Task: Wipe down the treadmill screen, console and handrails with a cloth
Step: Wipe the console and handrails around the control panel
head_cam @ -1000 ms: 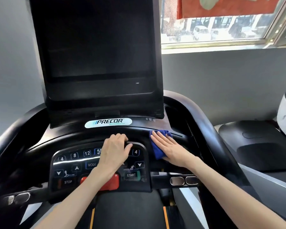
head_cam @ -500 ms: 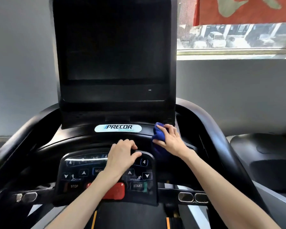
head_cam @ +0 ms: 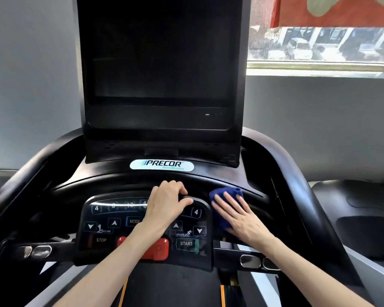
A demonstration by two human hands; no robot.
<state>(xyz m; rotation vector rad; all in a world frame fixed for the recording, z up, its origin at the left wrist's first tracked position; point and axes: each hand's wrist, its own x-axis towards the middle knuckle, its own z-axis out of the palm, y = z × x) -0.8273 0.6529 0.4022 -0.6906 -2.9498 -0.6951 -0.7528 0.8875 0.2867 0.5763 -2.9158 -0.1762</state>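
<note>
A black treadmill fills the view, its dark screen (head_cam: 160, 63) standing upright above the console (head_cam: 124, 227) with its button panel. My left hand (head_cam: 166, 204) grips the top rim of the button panel, fingers curled over the edge. My right hand (head_cam: 235, 213) lies flat with straight fingers on a blue cloth (head_cam: 225, 193), pressing it onto the console just right of the panel. The left handrail (head_cam: 20, 180) and right handrail (head_cam: 302, 191) curve down on either side.
Metal grip sensors (head_cam: 256, 261) sit on the crossbar right of the panel, another pair (head_cam: 37, 251) on the left. A red stop clip (head_cam: 157, 249) lies under my left forearm. A second machine (head_cam: 353, 207) stands to the right. A window (head_cam: 319, 45) is above.
My right hand has flattened out and slid the cloth down and to the right from the console's upper ledge beside the screen base. My left hand has kept its grip on the panel rim.
</note>
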